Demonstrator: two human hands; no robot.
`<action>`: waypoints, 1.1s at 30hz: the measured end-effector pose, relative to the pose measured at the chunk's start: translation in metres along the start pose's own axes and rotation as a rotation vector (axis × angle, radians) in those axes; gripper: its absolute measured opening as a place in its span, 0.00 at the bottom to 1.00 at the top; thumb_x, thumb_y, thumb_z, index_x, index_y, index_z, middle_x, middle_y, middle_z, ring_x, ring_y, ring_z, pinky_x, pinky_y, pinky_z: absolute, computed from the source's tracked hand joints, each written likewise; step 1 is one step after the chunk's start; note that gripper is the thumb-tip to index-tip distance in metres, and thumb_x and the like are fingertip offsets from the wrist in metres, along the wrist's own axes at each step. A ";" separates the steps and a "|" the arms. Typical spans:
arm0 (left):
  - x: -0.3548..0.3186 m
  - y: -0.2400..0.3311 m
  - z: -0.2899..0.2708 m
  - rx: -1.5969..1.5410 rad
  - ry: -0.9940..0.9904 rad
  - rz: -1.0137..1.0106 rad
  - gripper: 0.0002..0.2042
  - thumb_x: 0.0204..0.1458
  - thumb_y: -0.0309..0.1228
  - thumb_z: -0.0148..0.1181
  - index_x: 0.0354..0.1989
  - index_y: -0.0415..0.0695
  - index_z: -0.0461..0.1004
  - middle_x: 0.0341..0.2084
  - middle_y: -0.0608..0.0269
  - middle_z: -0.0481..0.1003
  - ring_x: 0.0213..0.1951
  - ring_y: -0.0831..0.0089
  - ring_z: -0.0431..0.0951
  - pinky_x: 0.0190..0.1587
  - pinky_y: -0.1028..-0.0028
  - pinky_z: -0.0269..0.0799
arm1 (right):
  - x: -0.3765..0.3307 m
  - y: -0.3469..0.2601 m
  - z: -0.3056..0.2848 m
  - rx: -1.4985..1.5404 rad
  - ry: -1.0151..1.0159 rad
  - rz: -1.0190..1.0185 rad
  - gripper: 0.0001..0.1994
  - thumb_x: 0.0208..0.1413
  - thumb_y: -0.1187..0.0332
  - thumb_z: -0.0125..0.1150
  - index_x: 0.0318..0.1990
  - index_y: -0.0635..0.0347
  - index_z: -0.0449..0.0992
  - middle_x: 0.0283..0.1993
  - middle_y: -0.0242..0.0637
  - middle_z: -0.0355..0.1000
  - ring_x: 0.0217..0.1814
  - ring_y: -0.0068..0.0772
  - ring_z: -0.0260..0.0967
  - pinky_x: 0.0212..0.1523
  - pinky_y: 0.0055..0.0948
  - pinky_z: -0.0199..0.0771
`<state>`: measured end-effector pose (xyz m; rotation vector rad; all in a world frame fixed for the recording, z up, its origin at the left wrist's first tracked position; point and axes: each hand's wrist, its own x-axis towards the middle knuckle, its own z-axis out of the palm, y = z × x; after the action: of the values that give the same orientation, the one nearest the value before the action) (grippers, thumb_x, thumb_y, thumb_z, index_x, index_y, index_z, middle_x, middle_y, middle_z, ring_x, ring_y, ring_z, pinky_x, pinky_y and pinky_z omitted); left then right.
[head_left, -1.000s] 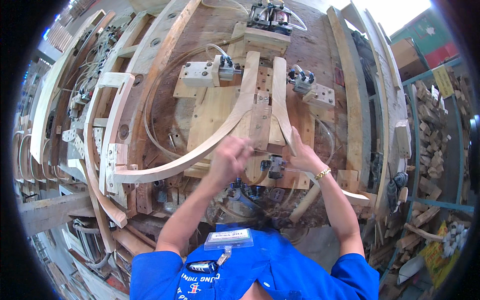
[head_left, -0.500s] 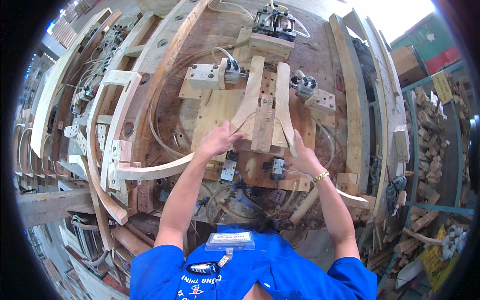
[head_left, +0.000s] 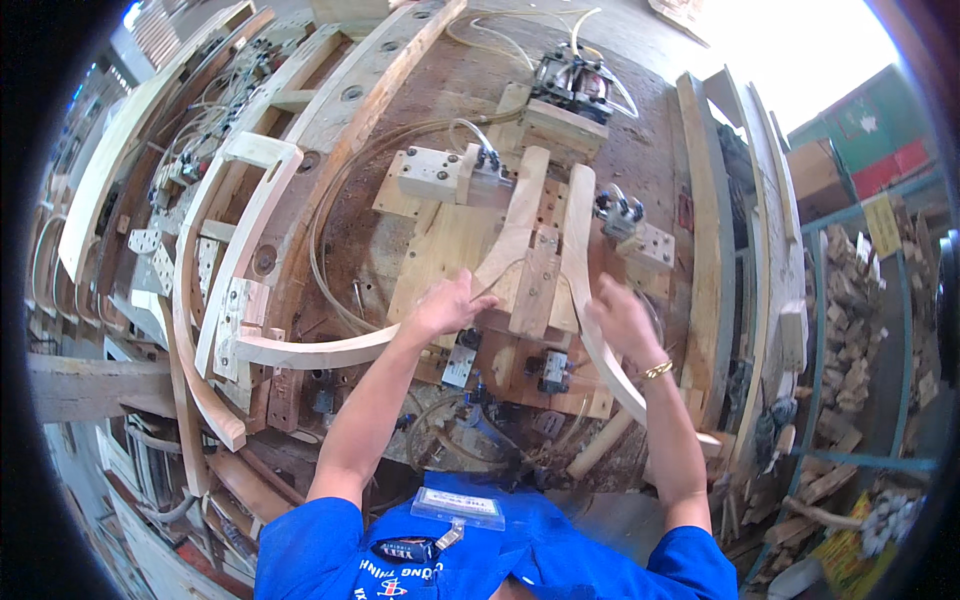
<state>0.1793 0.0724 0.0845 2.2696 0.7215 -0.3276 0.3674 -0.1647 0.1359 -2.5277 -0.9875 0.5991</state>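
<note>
Two pale curved wooden pieces lie in a wooden jig, either side of its central block (head_left: 538, 290). My left hand (head_left: 445, 305) is closed over the bend of the left curved wooden piece (head_left: 521, 205), its thumb toward the block. That piece's lower end sweeps out to the left beneath my wrist. Against the outer edge of the right curved wooden piece (head_left: 580, 235) is my right hand (head_left: 627, 322), wearing a gold bracelet. Its fingers look bent but are smeared by motion, so I cannot tell whether they grip the wood.
Pneumatic clamps flank the jig at left (head_left: 430, 172) and right (head_left: 640, 240), with a larger cylinder unit (head_left: 575, 85) at the far end. Air hoses (head_left: 318, 225) loop across the bench. A curved wooden frame (head_left: 262, 150) stands at left. Shelving with wood offcuts (head_left: 850, 320) is at right.
My right hand has shifted outward along the right curved piece, exposing its lower length. My left hand stays on the left piece. The whole view has shifted slightly.
</note>
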 end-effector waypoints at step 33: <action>0.010 -0.006 0.005 -0.060 -0.089 -0.035 0.36 0.55 0.62 0.50 0.52 0.35 0.64 0.34 0.39 0.76 0.39 0.47 0.78 0.42 0.54 0.72 | 0.037 -0.056 -0.037 0.462 0.432 -0.506 0.12 0.62 0.75 0.52 0.51 0.69 0.73 0.37 0.36 0.77 0.37 0.21 0.73 0.42 0.21 0.73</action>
<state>0.1840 0.0770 0.0732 2.1735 0.7161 -0.4156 0.3796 -0.1067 0.1843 -1.7963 -1.1058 0.0995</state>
